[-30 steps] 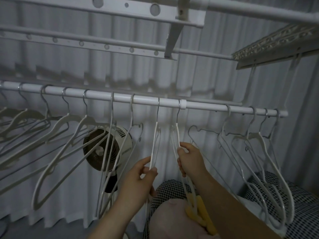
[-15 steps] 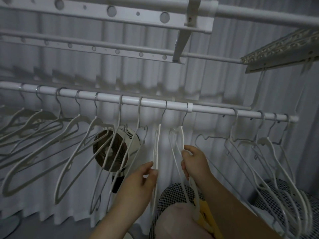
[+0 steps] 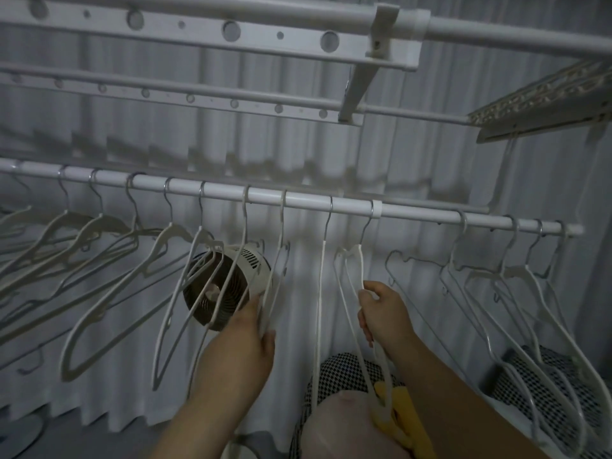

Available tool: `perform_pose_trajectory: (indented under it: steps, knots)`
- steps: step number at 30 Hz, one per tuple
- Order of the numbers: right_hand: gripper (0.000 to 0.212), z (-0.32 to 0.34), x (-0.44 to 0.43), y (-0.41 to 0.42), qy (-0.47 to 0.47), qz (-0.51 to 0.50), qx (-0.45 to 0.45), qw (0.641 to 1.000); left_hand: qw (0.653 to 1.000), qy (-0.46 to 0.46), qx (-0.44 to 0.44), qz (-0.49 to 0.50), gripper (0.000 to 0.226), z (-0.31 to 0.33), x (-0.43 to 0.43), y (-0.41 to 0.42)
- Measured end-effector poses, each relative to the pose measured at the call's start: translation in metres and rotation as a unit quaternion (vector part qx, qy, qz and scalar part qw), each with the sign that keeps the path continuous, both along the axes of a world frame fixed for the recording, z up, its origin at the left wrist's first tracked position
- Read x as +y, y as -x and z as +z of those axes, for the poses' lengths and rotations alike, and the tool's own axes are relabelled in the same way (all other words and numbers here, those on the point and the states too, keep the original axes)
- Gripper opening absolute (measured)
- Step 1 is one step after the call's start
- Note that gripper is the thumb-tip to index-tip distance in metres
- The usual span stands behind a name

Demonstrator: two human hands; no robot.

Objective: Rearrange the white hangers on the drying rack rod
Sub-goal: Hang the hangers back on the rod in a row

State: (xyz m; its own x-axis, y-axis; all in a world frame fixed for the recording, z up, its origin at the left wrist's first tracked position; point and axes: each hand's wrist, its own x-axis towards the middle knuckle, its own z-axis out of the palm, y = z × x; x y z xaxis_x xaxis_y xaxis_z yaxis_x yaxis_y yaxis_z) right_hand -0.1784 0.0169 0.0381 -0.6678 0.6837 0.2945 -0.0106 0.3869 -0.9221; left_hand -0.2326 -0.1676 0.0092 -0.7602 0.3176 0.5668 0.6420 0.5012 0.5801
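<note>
Under the rod (image 3: 298, 200), white hangers (image 3: 99, 293) hang spread along its length; left hand (image 3: 251, 336) pinches one near the fan (image 3: 225, 286); right hand (image 3: 384, 313) grips another; a sideways tug could tangle neighbouring frames or unhook one.

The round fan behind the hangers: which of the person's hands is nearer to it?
Left. The left hand grips a hanger right at the fan's lower right edge; the right hand holds another hanger well off to the fan's right.
</note>
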Motion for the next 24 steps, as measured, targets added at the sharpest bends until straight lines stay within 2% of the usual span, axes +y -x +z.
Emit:
perform_pose_trajectory:
  steps: [7, 12, 16, 24]
  knots:
    - [0.034, -0.001, 0.002, -0.001, -0.016, -0.003, -0.002, 1.0, 0.996, 0.067, -0.047, 0.031, 0.023, -0.016, 0.011, 0.009]
    - [0.034, 0.0, 0.001, -0.002, -0.021, -0.002, -0.002, 1.0, 0.995, 0.092, 0.008, 0.043, 0.031, -0.017, 0.013, 0.003]
    - [0.034, 0.0, 0.0, -0.003, -0.025, 0.0, -0.006, 1.0, 0.992, 0.121, -0.006, 0.038, 0.041, -0.011, 0.016, -0.002]
    - [0.033, 0.0, 0.0, -0.002, -0.026, 0.002, -0.007, 1.0, 0.998, 0.056, -0.004, 0.04, 0.037, -0.015, 0.013, 0.002]
